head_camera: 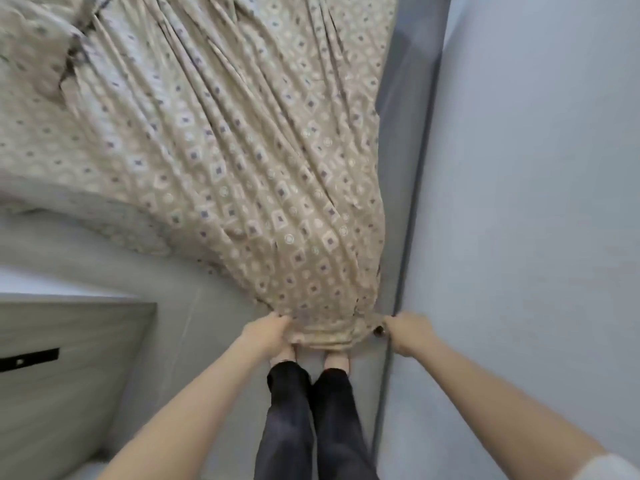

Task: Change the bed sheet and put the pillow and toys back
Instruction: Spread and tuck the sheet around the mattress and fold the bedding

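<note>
Bed sheet stretched in long folds, its axis running six to eleven o'clock.
Your left hand and right hand each clutch its bunched end at six o'clock, slightly apart, and the folds fan wide toward eleven.

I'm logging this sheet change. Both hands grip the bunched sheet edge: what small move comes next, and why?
Probably a short pull backward. The left hand and right hand grip the gathered end of the patterned sheet; its folds fan out taut, and most of it lies spread ahead.
</note>
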Demonstrator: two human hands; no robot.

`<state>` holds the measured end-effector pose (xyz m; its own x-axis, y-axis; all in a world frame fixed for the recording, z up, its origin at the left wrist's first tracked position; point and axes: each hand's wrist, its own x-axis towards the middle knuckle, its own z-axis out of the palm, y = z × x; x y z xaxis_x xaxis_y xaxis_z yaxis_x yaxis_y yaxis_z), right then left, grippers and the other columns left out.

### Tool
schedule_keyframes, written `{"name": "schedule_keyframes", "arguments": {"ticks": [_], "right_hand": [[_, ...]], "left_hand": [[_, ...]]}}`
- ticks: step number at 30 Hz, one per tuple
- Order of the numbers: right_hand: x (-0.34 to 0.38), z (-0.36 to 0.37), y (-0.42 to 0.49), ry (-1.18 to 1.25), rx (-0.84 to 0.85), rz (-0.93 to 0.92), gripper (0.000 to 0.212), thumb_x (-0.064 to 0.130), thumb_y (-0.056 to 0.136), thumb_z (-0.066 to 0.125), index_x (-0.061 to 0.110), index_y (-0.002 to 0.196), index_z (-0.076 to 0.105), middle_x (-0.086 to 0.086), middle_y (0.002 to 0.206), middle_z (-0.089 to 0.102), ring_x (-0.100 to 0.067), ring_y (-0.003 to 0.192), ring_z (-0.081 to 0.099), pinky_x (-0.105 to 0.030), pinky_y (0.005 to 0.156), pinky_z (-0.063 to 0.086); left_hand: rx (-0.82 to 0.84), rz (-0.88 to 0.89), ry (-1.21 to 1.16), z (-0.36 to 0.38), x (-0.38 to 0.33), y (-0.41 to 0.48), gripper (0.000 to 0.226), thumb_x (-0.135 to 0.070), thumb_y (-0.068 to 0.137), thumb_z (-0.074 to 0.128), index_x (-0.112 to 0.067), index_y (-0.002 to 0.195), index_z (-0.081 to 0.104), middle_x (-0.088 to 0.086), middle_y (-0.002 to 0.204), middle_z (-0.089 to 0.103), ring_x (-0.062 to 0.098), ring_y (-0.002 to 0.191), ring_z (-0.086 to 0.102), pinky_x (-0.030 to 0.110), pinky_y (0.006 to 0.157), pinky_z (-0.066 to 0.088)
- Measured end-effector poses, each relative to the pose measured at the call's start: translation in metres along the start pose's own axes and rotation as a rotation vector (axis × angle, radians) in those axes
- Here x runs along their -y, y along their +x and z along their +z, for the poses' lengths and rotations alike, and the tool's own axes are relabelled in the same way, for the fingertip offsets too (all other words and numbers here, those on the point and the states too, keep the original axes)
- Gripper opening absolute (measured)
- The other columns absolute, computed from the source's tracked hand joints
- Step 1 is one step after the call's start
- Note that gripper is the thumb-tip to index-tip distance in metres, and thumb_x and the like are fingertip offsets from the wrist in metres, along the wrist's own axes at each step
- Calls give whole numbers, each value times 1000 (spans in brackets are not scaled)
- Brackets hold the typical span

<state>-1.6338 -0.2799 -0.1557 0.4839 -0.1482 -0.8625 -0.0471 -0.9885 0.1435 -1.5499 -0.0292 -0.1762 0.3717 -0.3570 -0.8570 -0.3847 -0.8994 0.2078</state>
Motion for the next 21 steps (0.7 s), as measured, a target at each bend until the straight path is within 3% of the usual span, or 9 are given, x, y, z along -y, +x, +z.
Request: {"name": "schedule_keyframes", "arguments": {"ticks": [2, 5, 9, 14, 21], "right_hand": [[1, -15, -10, 12, -46, -3, 28, 16, 94, 46, 17, 121, 53, -7, 122, 59, -27, 113, 56, -34, 86, 40], [4, -45, -28, 43, -72, -12, 38, 12, 92, 42, 18, 128, 51, -9, 126, 58, -29, 116, 55, -37, 92, 42], [7, -86, -50, 97, -130, -16, 43, 9, 91, 38, 19, 130, 51, -9, 127, 57, -29, 117, 54, -38, 95, 43], [11, -140, -76, 171, -204, -34, 32, 18, 94, 39, 20, 122, 54, -5, 122, 59, -26, 110, 57, -35, 83, 41], [32, -220, -92, 237, -300, -36, 47, 17, 94, 37, 28, 139, 42, -1, 135, 52, -21, 117, 53, -31, 76, 40]], "left_hand": [[-50, -12, -65, -18, 5, -10, 47, -21, 97, 42, -25, 143, 34, 5, 139, 42, 26, 126, 45, 37, 97, 42], [-148, -18, -190, -52, 14, -29, 45, -20, 97, 42, -23, 141, 40, 5, 139, 45, 23, 126, 45, 35, 102, 40], [-272, -14, -346, -101, 24, -58, 40, -19, 97, 43, -19, 137, 46, 4, 132, 55, 20, 118, 53, 30, 96, 44], [-384, 0, -498, -156, 35, -97, 38, -22, 98, 43, -18, 136, 46, 3, 131, 55, 19, 112, 56, 30, 89, 47], [-495, -19, -724, -200, 84, -139, 37, -19, 98, 42, -16, 135, 48, 5, 128, 55, 17, 102, 57, 22, 75, 46]]}}
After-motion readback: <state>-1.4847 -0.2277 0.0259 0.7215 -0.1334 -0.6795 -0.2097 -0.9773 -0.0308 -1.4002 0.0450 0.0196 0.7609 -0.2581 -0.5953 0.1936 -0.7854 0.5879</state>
